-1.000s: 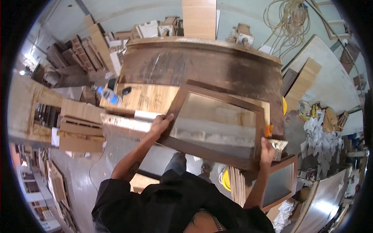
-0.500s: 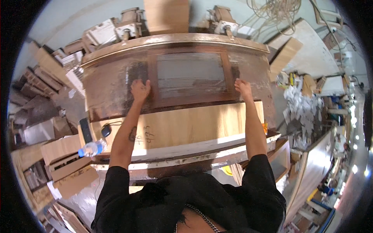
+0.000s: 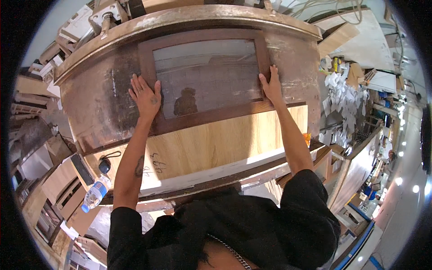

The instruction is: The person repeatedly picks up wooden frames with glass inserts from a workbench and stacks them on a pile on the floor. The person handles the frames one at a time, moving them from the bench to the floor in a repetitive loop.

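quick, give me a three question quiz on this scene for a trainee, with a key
1. True or false: the bottle and the small black object with a loop are by the left end of the light board.
2. Which lies between the left hand and the right hand? a) the bottle b) the framed pane c) the small black object with a loop
3. What colour is the bottle's cap?

Key: 1 true; 2 b; 3 blue.

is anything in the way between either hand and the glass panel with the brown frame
Nothing visible is. The left hand is at the left side of the framed glass panel, the right hand at its right side. The light wood board lies along the near edge, not between them.
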A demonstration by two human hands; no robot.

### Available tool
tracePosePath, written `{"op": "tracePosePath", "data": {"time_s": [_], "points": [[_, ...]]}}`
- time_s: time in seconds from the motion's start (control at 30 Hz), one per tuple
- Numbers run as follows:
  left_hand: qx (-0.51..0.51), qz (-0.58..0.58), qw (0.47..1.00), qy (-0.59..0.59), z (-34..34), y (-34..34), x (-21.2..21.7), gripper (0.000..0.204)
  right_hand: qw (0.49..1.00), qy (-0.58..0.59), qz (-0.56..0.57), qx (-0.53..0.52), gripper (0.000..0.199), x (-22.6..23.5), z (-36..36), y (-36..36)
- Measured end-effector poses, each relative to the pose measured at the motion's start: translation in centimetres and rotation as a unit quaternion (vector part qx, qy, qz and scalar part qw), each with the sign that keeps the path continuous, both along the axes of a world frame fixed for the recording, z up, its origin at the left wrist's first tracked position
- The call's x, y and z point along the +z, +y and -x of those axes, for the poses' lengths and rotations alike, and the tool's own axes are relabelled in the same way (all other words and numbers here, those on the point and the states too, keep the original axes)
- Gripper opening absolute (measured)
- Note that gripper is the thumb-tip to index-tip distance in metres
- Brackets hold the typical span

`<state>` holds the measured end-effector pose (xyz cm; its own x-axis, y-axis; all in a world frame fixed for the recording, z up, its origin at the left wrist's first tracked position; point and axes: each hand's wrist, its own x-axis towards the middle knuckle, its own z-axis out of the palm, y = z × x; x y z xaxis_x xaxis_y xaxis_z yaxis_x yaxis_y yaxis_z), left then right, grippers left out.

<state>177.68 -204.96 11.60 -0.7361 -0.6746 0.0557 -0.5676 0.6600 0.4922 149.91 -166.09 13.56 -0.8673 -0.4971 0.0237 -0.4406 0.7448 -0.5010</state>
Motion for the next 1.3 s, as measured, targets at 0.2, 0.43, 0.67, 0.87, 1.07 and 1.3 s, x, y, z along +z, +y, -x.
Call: {"op": "tracePosePath", "data": {"time_s": [0.2, 0.43, 0.67, 0.87, 1.07, 1.3], "points": [[0.073, 0.006, 0.995, -0.061, 3.7, -1.1, 2.1, 0.088, 0.994, 0.055, -0.06, -0.068, 0.081, 0.7, 3.6, -2.0], [0.092, 0.094, 0.982, -0.137, 4.0, -0.2, 1.2, 0.088, 0.986, 0.088, -0.142, -0.032, 0.08, 0.3, 2.4, -2.8], [0.096, 0.127, 0.981, -0.114, 4.1, -0.2, 0.9, 0.079, 0.973, 0.041, -0.206, -0.09, 0.083, 0.4, 1.2, -3.8], [0.094, 0.134, 0.982, -0.098, 4.1, 0.1, 1.6, 0.08, 0.972, 0.048, -0.211, -0.094, 0.086, 1.3, 0.6, -4.3], [0.082, 0.132, 0.984, -0.09, 3.5, -0.2, 1.1, 0.082, 0.971, 0.063, -0.213, -0.093, 0.083, 1.1, 0.4, -4.6], [0.075, 0.095, 0.986, -0.113, 4.0, -0.4, 1.0, 0.086, 0.973, 0.067, -0.199, -0.094, 0.083, 0.0, 0.7, -4.2]]}}
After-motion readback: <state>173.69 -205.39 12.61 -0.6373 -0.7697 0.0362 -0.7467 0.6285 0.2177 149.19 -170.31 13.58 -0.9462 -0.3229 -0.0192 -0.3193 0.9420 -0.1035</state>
